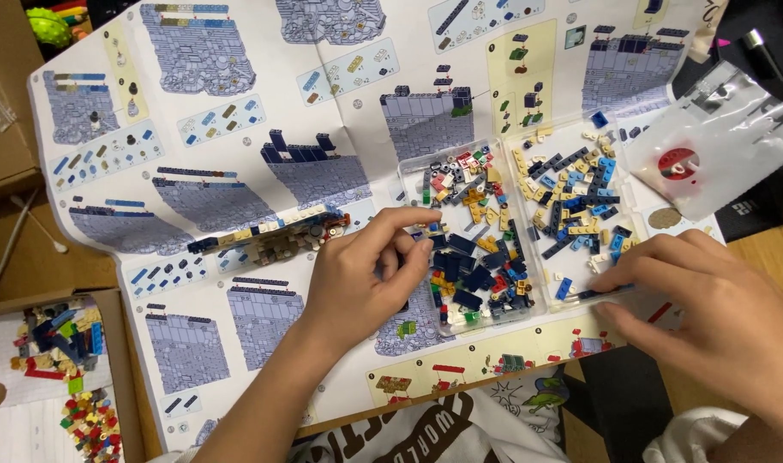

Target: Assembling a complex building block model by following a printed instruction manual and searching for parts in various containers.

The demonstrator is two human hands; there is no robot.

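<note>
Our left hand (pixel 366 274) pinches a small dark plastic brick (pixel 434 230) over the near-left clear plastic tray (pixel 528 296). Our right hand (pixel 708 300), fingers narrow, touches the right clear tray (pixel 629 182). We judge the brick light, stiff, slippery; hold its sides.

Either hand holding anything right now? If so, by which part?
Left hand pinches a small dark brick piece between thumb and fingertip over the clear tray; which part of it can't be told. Right hand rests its fingertips on the tray's edge, nothing visibly held.
</note>
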